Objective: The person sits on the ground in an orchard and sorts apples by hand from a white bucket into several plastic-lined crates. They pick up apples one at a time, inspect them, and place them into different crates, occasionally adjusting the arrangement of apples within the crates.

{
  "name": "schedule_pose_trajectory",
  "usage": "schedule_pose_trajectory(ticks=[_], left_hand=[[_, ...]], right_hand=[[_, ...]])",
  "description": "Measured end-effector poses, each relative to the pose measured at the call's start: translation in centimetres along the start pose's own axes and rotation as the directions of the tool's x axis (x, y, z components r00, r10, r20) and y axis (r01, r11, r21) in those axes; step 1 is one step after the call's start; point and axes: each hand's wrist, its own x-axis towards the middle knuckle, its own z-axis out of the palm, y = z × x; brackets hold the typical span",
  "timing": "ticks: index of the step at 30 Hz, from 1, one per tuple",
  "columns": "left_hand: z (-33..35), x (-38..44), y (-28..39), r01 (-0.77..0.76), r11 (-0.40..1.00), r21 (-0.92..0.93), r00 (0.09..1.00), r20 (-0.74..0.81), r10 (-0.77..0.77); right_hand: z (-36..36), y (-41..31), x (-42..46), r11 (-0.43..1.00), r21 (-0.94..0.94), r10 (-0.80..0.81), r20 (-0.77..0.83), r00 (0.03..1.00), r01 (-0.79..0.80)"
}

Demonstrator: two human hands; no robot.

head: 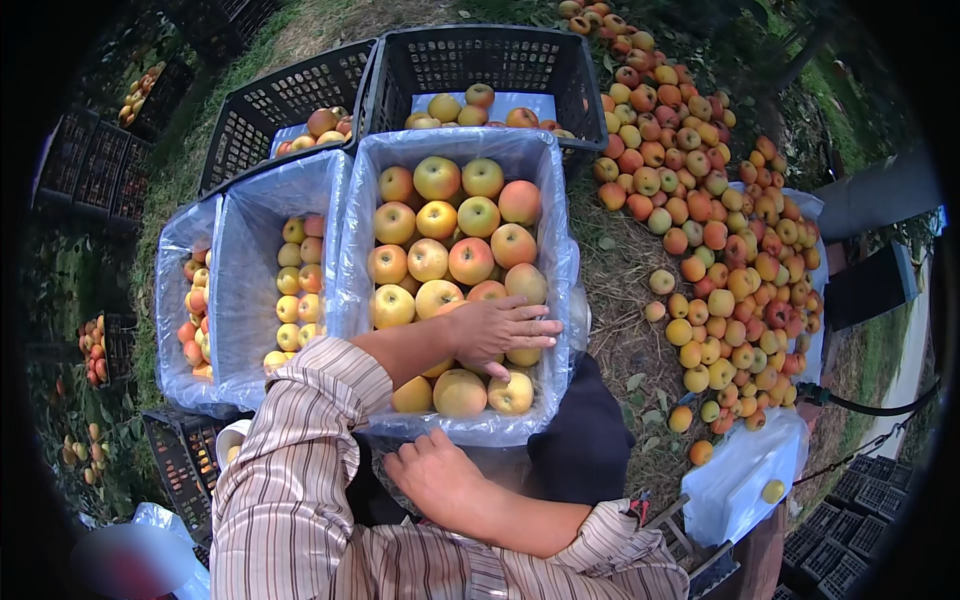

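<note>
My left hand [495, 330] lies palm down with its fingers apart over yellow-red apples in a crate lined with clear plastic [551, 247]. Its fingers point to the right wall, and its thumb touches a yellow apple [511, 396] in the near right corner. The apples [471, 260] sit in rough rows, with others visible in the gaps beneath. Just below the near rim, my right hand [435, 472] has bent fingers close to the liner; its palm side is hidden. Striped sleeves [292, 450] cover both arms.
Left stand lined crates [274, 202] with apples. Black plastic crates [480, 49] holding apples adjoin the far side. A large apple heap [720, 300] covers the ground at right. Near right are a plastic-covered pad [739, 480] and red-handled pliers or shears [641, 506]. Crate stacks [94, 165] stand far left.
</note>
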Motion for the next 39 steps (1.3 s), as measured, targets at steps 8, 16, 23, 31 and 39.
schedule_pose_trajectory(ticks=[8,16,23,31,39], left_hand=[[0.0,-0.2,0.5,0.14,0.99,0.018,0.974,-0.182,-0.135],[-2.2,-6.0,3.4,0.525,0.841,-0.13,0.832,-0.129,-0.539],[-1.3,-5.5,2.7,0.642,0.502,-0.58,0.542,-0.12,-0.832],[-5.3,0.8,-9.4,0.458,0.234,-0.858,0.13,-0.196,-0.972],[-5.0,7.7,-18.7,0.543,0.15,-0.826,-0.014,-0.187,-0.982]], right_hand=[[0.2,0.6,0.4,0.999,-0.014,0.034,0.001,0.999,-0.034],[0.9,0.5,0.3,0.994,-0.11,0.002,-0.046,0.999,-0.007],[-0.2,0.5,-1.0,0.997,-0.075,-0.017,-0.104,0.994,0.009],[-2.1,0.0,-2.7,0.988,0.112,-0.084,-0.22,0.972,0.11],[-1.2,1.9,-4.7,0.99,0.115,-0.05,-0.264,0.963,0.083]])
